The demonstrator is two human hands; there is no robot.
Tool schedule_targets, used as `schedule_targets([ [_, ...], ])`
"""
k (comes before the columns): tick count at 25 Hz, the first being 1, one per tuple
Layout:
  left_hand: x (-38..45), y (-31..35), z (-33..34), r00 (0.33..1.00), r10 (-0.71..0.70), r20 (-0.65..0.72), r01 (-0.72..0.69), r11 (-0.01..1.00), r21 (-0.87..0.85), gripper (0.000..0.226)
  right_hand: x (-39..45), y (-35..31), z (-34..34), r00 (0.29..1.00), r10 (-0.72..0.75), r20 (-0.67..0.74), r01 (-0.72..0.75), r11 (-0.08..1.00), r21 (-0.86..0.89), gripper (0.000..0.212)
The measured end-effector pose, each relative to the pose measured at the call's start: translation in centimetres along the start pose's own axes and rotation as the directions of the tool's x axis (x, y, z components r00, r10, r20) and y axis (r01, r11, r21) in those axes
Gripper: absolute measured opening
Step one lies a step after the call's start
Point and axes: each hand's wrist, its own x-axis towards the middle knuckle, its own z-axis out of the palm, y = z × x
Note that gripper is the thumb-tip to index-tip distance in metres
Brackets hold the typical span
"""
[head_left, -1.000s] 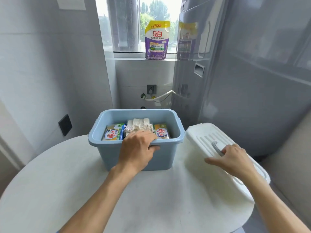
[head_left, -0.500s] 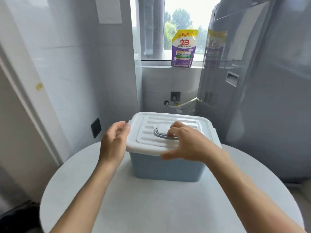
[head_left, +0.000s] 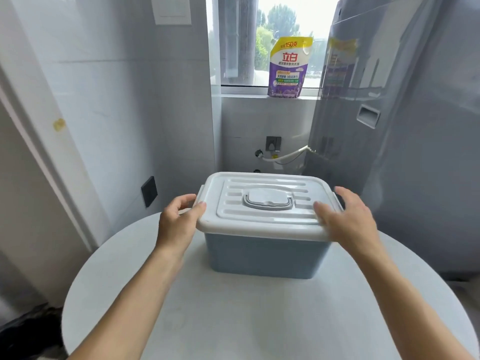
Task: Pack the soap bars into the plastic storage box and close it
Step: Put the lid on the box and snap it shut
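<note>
The blue plastic storage box (head_left: 265, 255) stands at the middle of the round white table (head_left: 233, 320). Its white ribbed lid (head_left: 262, 216), with a grey folding handle (head_left: 268, 202) lying flat, covers the box. My left hand (head_left: 178, 222) clasps the lid's left edge, thumb on top and fingers round the side. At the lid's right edge my right hand (head_left: 348, 219) does the same, thumb pressed on top. The soap bars are hidden inside.
A tall grey appliance (head_left: 402, 126) stands close behind the table on the right. A purple detergent pouch (head_left: 288, 66) sits on the window sill. A hose and wall socket (head_left: 272, 144) are behind the box; tiled wall on the left.
My right hand brought the lid from the table's right side onto the open box. Both hands then moved out to the lid's left and right edges. The view shifted left.
</note>
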Motion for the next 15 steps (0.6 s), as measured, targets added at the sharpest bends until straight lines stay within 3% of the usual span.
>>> schedule_targets([
  [1, 0.0, 0.0, 0.1, 0.980, -0.189, 0.062, 0.193, 0.977, -0.084, 0.031, -0.2, 1.1, -0.5, 0.951, 0.291, 0.103, -0.306, 0.934, 0.185, 0.077],
  [2, -0.2, -0.1, 0.0, 0.932, -0.329, 0.149, 0.350, 0.926, -0.144, 0.034, -0.6, 1.9, -0.8, 0.842, 0.451, 0.295, -0.532, 0.784, 0.320, 0.084],
  [3, -0.3, -0.4, -0.1, 0.892, -0.393, 0.222, 0.434, 0.882, -0.182, 0.033, -1.0, 2.3, -0.8, 0.755, 0.448, 0.479, -0.643, 0.647, 0.409, 0.078],
  [4, -0.3, -0.3, -0.1, 0.875, -0.408, 0.258, 0.462, 0.863, -0.202, 0.032, -1.4, 2.3, -0.8, 0.736, 0.417, 0.533, -0.666, 0.586, 0.461, 0.066],
  [7, -0.5, -0.2, -0.1, 0.896, -0.385, 0.223, 0.430, 0.877, -0.214, 0.030, -1.2, 1.5, -0.3, 0.809, 0.430, 0.401, -0.587, 0.553, 0.591, 0.037],
  [11, -0.5, -0.2, -0.1, 0.927, -0.339, 0.162, 0.370, 0.901, -0.228, 0.033, -1.2, 1.8, 0.6, 0.943, 0.329, -0.056, -0.209, 0.712, 0.671, 0.028],
  [15, -0.6, -0.6, 0.1, 0.944, -0.304, 0.130, 0.331, 0.868, -0.370, 0.021, -1.0, 2.1, 1.0, 0.976, 0.188, -0.112, -0.081, 0.786, 0.613, 0.023],
])
